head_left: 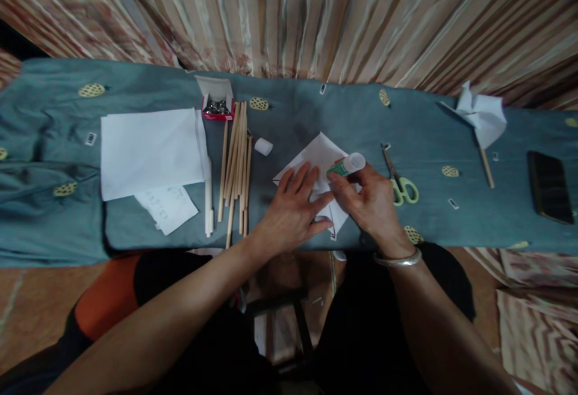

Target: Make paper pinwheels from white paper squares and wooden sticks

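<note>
In front of me a white sheet of paper, cut and partly folded, lies on the cloth with one corner pointing away. My left hand rests on it, fingers spread and pressing it down. A white and green glue stick is gripped in my right hand, tilted over the paper. Its working end is hidden behind my fingers, so I cannot tell whether it touches the paper. The white glue cap lies on its side left of the paper. Scissors with green handles lie just right of my right hand.
Wooden sticks lie in a bundle beside a white pen. Behind them stands an opened red box of small metal pieces. Paper sheets are at left. A paper pinwheel and a phone lie at right.
</note>
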`<state>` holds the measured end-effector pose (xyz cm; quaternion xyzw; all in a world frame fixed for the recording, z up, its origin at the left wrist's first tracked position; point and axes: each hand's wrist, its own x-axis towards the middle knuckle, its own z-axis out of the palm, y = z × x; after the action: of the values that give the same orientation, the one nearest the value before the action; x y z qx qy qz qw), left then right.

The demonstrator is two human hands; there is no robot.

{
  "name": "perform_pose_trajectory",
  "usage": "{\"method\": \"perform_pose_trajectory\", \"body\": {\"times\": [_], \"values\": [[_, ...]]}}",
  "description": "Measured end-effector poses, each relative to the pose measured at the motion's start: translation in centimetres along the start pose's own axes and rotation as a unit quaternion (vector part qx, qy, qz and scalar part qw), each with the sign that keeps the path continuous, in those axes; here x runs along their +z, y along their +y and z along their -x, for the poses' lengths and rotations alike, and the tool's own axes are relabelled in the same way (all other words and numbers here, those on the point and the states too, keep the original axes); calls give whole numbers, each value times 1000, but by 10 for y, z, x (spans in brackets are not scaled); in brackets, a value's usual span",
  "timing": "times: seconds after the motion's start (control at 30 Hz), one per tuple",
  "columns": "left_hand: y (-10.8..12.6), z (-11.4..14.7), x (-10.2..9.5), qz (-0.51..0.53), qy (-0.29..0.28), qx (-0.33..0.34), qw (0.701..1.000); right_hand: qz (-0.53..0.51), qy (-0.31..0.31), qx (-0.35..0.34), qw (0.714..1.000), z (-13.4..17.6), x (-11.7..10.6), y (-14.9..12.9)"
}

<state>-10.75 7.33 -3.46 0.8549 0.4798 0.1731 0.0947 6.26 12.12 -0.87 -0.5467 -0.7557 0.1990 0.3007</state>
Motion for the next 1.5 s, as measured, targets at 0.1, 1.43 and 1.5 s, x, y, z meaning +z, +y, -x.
{"method": "perform_pose_trajectory", "body": {"times": [0.1,1.43,1.5], "values": [[0,0,-1,0,-5,0,1000,-3,-4,0,1000,0,0,-1],[-1,1,0,10,-1,-5,1000,17,-57,-28,998,-1,-5,-4],[-1,1,0,9,1,-3,1000,21,-52,-30,998,-1,-5,-3]]}}
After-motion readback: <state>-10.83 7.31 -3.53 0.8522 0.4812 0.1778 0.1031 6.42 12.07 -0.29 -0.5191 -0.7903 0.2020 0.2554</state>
